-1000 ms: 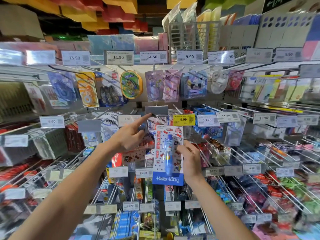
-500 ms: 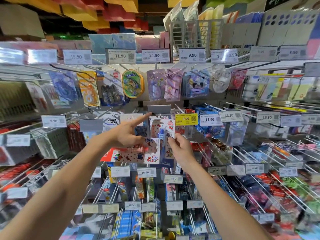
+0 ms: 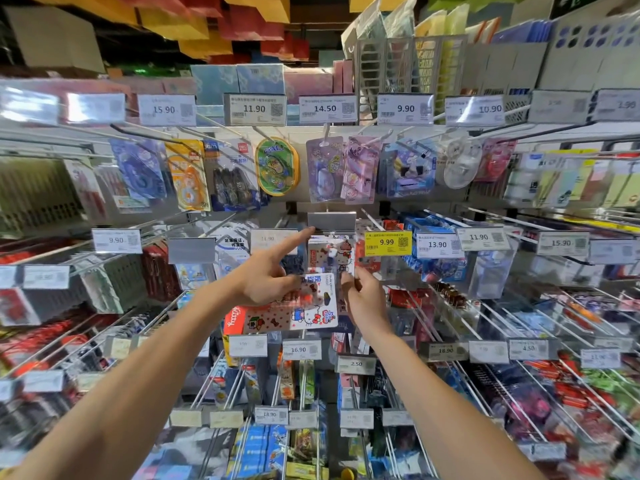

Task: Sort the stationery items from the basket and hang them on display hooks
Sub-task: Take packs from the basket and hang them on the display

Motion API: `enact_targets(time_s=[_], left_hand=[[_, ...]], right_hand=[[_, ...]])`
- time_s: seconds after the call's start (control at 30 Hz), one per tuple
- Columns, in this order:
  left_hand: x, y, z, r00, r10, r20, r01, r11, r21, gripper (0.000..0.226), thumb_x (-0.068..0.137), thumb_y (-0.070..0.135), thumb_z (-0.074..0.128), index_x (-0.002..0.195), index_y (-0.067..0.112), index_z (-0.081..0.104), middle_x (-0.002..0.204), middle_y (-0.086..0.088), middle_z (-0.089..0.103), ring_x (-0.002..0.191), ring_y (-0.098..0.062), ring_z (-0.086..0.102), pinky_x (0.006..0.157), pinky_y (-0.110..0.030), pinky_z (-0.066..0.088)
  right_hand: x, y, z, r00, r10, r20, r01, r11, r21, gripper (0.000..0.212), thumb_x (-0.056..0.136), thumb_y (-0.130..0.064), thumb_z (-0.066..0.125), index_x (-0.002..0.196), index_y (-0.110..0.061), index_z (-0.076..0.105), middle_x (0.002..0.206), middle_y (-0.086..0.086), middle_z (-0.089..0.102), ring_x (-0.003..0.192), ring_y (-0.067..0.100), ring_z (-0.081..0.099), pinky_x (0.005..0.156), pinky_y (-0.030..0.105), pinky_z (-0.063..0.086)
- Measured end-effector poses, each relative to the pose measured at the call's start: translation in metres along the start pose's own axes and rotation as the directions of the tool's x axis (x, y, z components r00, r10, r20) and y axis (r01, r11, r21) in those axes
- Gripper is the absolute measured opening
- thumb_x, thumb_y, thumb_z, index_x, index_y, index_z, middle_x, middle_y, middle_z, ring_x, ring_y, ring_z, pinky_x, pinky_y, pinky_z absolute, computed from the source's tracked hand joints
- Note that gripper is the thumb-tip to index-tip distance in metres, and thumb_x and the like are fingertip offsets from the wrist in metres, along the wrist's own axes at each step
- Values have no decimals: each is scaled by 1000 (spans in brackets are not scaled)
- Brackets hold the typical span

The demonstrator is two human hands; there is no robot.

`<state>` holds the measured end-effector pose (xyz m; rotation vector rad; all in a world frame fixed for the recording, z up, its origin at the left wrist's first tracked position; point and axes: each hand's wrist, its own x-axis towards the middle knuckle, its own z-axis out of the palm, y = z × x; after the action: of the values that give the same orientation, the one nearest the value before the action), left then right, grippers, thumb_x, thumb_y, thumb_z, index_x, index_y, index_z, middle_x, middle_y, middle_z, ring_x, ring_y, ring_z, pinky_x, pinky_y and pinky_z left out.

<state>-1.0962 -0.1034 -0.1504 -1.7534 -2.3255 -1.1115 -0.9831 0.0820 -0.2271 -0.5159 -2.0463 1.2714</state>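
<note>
Raised since earlier frame: white Hello Kitty pen blister card (image 3: 330, 254), now under blank grey price-tag flap (image 3: 331, 221). Your right hand (image 3: 363, 299) pinches its edge. Your left hand (image 3: 263, 278) grips second red-dotted card pack (image 3: 301, 311), index finger at flap. Step: hanging. Next: align hang hole with hook, hidden from view.

A white card pack (image 3: 330, 252), printed with red bows and a cartoon cat, stands upright just below a blank grey label holder (image 3: 331, 220). The right hand (image 3: 363, 299) pinches its right edge. The blur there makes it hard to tell whether it already hangs or is only held up. A second pack (image 3: 304, 308) of similar print lies sideways in the left hand (image 3: 266, 278), red end to the left, overlapping the first pack's lower part.
</note>
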Motion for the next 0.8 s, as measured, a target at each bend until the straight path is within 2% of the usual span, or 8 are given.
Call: enact_targets(time_s=[0.13, 0.17, 0.23, 0.4, 0.47, 0.57, 0.67, 0.8], left_hand=[[2, -6, 6, 999, -33, -31, 31, 998, -52, 87, 86, 14, 55, 156, 57, 25, 102, -37, 63, 40, -7, 40, 47, -18, 40], [3, -10, 8, 998, -50, -22, 49, 996, -78, 87, 86, 14, 53, 155, 60, 24, 83, -20, 70, 42, -8, 40, 48, -20, 41], [4, -18, 11, 997, -79, 11, 80, 991, -106, 87, 88, 14, 50, 153, 64, 20, 53, 7, 56, 44, -9, 38, 48, -23, 41], [3, -29, 18, 994, -106, -21, 101, 982, -161, 84, 96, 10, 51, 154, 62, 21, 49, 7, 42, 48, -10, 36, 50, -29, 38], [4, -31, 20, 991, -119, -56, 108, 978, -176, 79, 97, 13, 52, 154, 61, 24, 50, 5, 45, 49, -9, 40, 54, -32, 39], [6, -29, 27, 984, -137, -114, 109, 969, -221, 81, 99, 1, 48, 153, 58, 29, 59, -18, 45, 54, -24, 41, 59, -41, 38], [7, -27, 34, 975, -154, -158, 114, 965, -236, 82, 102, -6, 41, 153, 57, 31, 69, -30, 46, 59, -34, 38, 62, -41, 37], [8, -28, 47, 962, -92, -256, 48, 984, -172, 74, 99, 7, 40, 154, 54, 28, 59, 8, 44, 54, -10, 34, 55, -25, 34]], right_hand=[[16, -2, 6, 997, 72, -30, -73, 997, -20, 22, 105, -20, 53, 91, -5, 61, 84, 17, 67, 77, 33, 66, 70, 46, 56], [22, -4, 8, 993, 113, -37, -114, 993, -31, 19, 104, -19, 55, 95, -5, 64, 88, 16, 69, 82, 33, 68, 75, 48, 58], [37, -2, 12, 971, 237, -26, -237, 972, -4, 16, 102, -18, 59, 102, -4, 65, 99, 16, 71, 94, 34, 69, 86, 53, 58], [55, 20, 15, 895, 446, -7, -441, 886, 142, 25, 102, -20, 60, 118, 0, 61, 110, 12, 68, 98, 27, 66, 91, 41, 55], [45, 24, 16, 916, 401, -24, -394, 908, 146, 31, 102, -27, 60, 122, -4, 62, 108, 8, 64, 96, 25, 61, 90, 35, 51], [23, 24, 9, 939, 330, -99, -302, 927, 221, 24, 99, -40, 64, 88, -19, 70, 91, 8, 74, 84, 27, 69, 80, 40, 55], [-1, 18, -6, 968, 181, 174, -241, 866, 439, 48, 103, -55, 49, 77, -26, 78, 78, 6, 77, 67, 19, 72, 57, 24, 51], [-20, 4, -17, 945, -28, 327, -90, 935, 342, 78, 88, -68, 53, 97, 8, 63, 86, 27, 67, 72, 21, 63, 62, 25, 48]])
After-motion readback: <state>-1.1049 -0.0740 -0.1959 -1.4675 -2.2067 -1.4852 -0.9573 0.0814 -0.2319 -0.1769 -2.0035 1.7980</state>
